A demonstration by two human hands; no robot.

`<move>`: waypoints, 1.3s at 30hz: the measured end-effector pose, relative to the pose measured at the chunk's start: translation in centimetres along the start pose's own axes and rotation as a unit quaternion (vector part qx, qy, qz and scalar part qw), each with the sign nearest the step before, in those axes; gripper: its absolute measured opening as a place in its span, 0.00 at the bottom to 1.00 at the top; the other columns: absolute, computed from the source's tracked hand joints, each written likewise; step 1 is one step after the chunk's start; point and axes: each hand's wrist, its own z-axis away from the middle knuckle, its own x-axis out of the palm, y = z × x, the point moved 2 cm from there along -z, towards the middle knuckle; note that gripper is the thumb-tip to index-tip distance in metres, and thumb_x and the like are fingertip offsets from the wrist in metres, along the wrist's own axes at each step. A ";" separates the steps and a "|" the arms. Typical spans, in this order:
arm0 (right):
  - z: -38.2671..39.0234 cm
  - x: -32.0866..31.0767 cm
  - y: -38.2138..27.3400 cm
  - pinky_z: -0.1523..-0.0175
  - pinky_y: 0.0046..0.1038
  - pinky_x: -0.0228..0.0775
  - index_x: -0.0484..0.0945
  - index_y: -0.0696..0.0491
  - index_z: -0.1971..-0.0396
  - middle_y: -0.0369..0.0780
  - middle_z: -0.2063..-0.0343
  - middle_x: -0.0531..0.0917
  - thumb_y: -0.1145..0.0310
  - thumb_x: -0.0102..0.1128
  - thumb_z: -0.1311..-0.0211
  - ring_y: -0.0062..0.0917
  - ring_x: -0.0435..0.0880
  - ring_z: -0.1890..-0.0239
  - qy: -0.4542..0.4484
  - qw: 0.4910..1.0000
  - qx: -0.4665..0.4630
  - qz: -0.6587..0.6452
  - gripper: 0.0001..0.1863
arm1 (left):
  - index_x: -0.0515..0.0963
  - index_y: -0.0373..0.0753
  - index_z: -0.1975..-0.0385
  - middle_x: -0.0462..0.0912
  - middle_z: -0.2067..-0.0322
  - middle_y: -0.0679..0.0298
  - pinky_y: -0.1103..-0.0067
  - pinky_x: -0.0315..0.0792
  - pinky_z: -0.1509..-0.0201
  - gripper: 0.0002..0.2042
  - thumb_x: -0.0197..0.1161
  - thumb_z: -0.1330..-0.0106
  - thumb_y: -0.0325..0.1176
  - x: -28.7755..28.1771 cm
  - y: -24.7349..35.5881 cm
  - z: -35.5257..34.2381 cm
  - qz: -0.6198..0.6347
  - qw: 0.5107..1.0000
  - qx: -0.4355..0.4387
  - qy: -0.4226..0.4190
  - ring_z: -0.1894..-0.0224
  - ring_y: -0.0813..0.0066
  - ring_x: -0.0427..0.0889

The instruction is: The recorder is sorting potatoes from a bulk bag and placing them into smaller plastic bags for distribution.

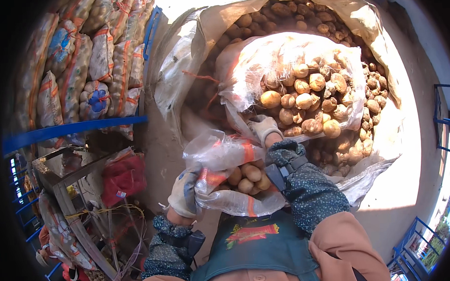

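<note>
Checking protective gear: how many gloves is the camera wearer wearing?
2: one on the left hand, at the smaller clear bag's left edge; one on the right hand, by the larger bag's lower-left edge.

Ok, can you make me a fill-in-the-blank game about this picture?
1. The left hand and right hand both wear ____.
2. The stripes on the lower bag, beside the left hand, are coloured ____.
3. The vegetables inside that lower bag are ____.
4. The long bar by the piled bags at the picture's left is ____.

Missing words: gloves; orange; potatoes; blue.
</note>
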 end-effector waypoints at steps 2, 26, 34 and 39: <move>0.1 1.3 -1.3 0.45 0.32 0.68 0.80 0.52 0.57 0.50 0.58 0.80 0.45 0.61 0.53 0.42 0.77 0.50 -0.021 0.999 0.000 -0.033 0.29 | 0.74 0.32 0.57 0.79 0.61 0.59 0.79 0.73 0.55 0.14 0.51 0.32 0.36 0.4 -1.1 0.3 0.231 0.955 -0.183 0.038 0.60 0.75 0.78; 2.4 -2.0 0.1 0.49 0.37 0.69 0.79 0.59 0.60 0.49 0.60 0.80 0.44 0.63 0.54 0.40 0.79 0.55 0.083 0.992 -0.078 -0.060 0.32 | 0.74 0.32 0.57 0.79 0.61 0.59 0.80 0.74 0.58 0.15 0.52 0.33 0.37 1.3 -0.3 -0.6 0.277 0.944 -0.174 0.030 0.62 0.75 0.79; 14.7 -6.5 4.1 0.59 0.25 0.71 0.77 0.60 0.58 0.39 0.67 0.81 0.54 0.66 0.48 0.22 0.78 0.66 -0.019 0.960 -0.096 -0.262 0.25 | 0.72 0.32 0.53 0.78 0.58 0.57 0.77 0.74 0.54 0.16 0.56 0.35 0.35 0.1 2.9 0.5 -0.244 0.948 0.205 -0.009 0.58 0.70 0.79; 17.0 -4.0 5.0 0.50 0.31 0.68 0.76 0.54 0.54 0.45 0.61 0.79 0.52 0.64 0.48 0.33 0.77 0.56 -0.035 0.969 -0.137 -0.200 0.26 | 0.71 0.31 0.51 0.78 0.56 0.57 0.77 0.73 0.52 0.16 0.50 0.31 0.37 1.0 0.9 -0.6 0.182 0.981 -0.038 -0.050 0.56 0.70 0.78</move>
